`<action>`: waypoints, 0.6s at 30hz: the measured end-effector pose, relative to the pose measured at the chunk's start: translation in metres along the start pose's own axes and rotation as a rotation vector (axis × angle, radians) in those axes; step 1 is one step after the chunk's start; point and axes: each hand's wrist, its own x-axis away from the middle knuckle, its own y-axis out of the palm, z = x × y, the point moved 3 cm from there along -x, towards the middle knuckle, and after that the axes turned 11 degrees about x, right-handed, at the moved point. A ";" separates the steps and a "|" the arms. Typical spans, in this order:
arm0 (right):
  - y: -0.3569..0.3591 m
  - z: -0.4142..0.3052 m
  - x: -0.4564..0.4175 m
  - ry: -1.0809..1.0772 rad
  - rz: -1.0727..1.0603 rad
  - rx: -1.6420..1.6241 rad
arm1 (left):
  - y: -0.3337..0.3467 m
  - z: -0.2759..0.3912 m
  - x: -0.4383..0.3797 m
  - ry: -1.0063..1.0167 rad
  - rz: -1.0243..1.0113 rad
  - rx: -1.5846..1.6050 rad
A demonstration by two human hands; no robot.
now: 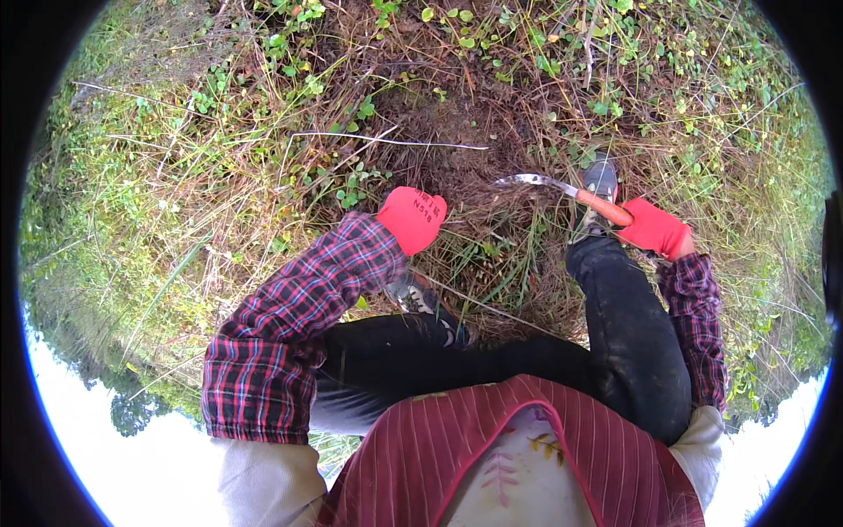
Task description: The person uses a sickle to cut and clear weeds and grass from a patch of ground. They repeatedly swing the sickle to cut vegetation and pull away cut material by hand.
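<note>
My right hand (652,227), in a red work glove, grips the orange-brown handle (602,207) of a small sickle (540,180). Its curved metal blade extends leftward just above the dry grass and carries dark marks like soil. My left hand (413,221), also in a red glove with printing on its back, is curled over the grass at centre left. Its fingers point down and away, so whatever may lie in them is hidden. Between the two hands are matted dry stalks and a tuft of green grass blades (507,263).
My shoes, one (598,181) beside the sickle handle and one (415,296) below my left hand, rest on the grass. Dark bare soil (454,118) shows ahead. A pale bent stalk (388,138) lies across it. Leafy low plants (352,188) and weeds surround the patch.
</note>
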 end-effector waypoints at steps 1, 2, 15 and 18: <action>-0.007 0.012 0.022 0.094 0.067 -0.028 | 0.002 -0.002 0.007 0.040 -0.016 -0.034; 0.001 0.050 0.035 0.002 0.294 -0.087 | 0.007 -0.014 0.017 -0.018 -0.084 -0.158; -0.019 -0.024 -0.026 -0.186 0.564 -0.098 | -0.069 -0.008 0.006 -0.474 0.419 -0.080; -0.021 -0.049 -0.037 -0.249 0.629 -0.121 | -0.041 -0.024 -0.013 -0.716 0.158 -0.053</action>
